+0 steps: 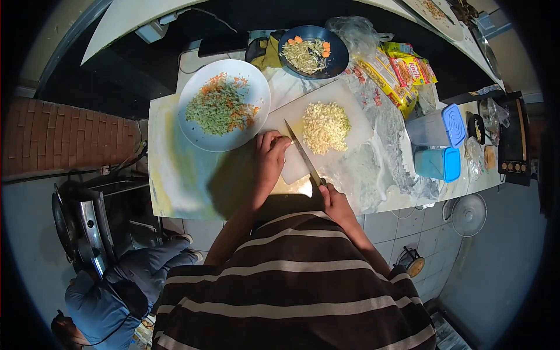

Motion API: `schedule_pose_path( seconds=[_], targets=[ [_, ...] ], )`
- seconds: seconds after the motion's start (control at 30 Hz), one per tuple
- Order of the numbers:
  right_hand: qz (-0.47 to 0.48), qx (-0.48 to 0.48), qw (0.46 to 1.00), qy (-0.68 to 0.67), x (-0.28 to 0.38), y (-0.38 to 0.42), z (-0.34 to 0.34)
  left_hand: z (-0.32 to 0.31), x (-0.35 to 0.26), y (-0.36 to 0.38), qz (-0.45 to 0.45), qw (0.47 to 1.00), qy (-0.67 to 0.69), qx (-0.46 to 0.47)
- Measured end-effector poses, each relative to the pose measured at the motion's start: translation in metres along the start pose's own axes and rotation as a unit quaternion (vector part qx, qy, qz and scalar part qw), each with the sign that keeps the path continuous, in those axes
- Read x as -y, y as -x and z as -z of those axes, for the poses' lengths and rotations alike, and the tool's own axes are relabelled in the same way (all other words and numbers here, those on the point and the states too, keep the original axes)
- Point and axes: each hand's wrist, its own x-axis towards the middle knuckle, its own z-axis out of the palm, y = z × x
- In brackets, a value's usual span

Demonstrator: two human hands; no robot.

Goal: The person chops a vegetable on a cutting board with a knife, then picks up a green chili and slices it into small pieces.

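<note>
Knife (302,155) over cutting board (318,131), possibly marble counter (175,175).

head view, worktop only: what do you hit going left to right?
white plate of chopped greens → left hand → knife → pile of chopped pale vegetable on the cutting board → yellow snack packets → blue-lidded containers

A home kitchen: a counter (175,175) carries a cutting board (326,116) with chopped food, a white plate (192,93) of shredded vegetables, a dark bowl (341,55), noodle packets (402,73) and blue-lidded containers (443,146).
</note>
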Motion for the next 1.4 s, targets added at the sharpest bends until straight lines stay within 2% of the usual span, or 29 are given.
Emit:
schedule_pose_path(
  seconds=[0.33, 0.43, 0.57, 0.63, 0.73, 1.17, 1.4],
  targets=[
    [0.063, -0.032, 0.997, 0.042, -0.008, -0.015, -0.012, 0.0, 0.0, -0.001, -0.001, 1.0, 0.007, 0.004],
    [0.038, -0.026, 0.997, 0.067, 0.002, -0.02, -0.009, 0.001, -0.001, -0.001, 0.001, 1.0, 0.01, 0.007],
    [0.059, -0.045, 0.996, 0.05, 0.004, -0.016, -0.003, 0.0, 0.002, -0.002, -0.025, 0.999, 0.02, 0.005],
    [0.019, -0.024, 0.999, 0.036, 0.005, -0.013, 0.001, 0.001, 0.001, -0.002, -0.023, 1.0, 0.015, 0.008],
    [0.011, -0.023, 0.999, 0.031, 0.006, -0.01, 0.003, 0.001, 0.0, -0.002, -0.024, 1.0, 0.008, 0.009],
    [0.035, -0.022, 0.999, -0.003, 0.003, -0.006, -0.003, 0.001, 0.0, -0.001, -0.007, 1.0, 0.02, 0.005],
    [0.021, -0.019, 0.997, 0.068, 0.003, -0.017, -0.008, -0.001, 0.001, -0.002, -0.011, 1.0, 0.018, 0.004]
  ],
)
